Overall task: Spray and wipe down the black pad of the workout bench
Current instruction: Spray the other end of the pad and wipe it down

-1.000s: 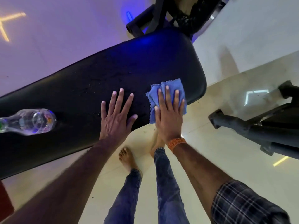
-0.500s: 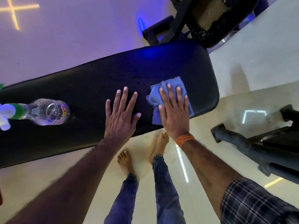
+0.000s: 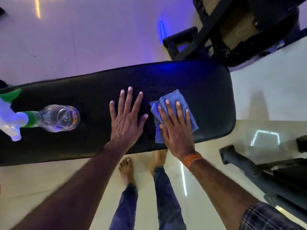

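Observation:
The black pad of the workout bench (image 3: 83,90) runs across the middle of the view, with droplets near its far edge. My left hand (image 3: 127,118) lies flat on the pad, fingers spread, holding nothing. Just to its right, my right hand (image 3: 176,128) presses flat on a folded blue cloth (image 3: 172,99) near the pad's right end. A clear spray bottle (image 3: 61,117) with a green and white trigger head stands on the pad at the left.
Black frame parts of the bench (image 3: 186,44) rise behind the pad's right end. Another black machine base (image 3: 245,165) sits on the glossy floor at the right. My bare feet (image 3: 126,170) stand below the pad's near edge.
Both hands and the cloth have shifted a little farther onto the pad, away from its near edge. More of the spray bottle has come into view at the left.

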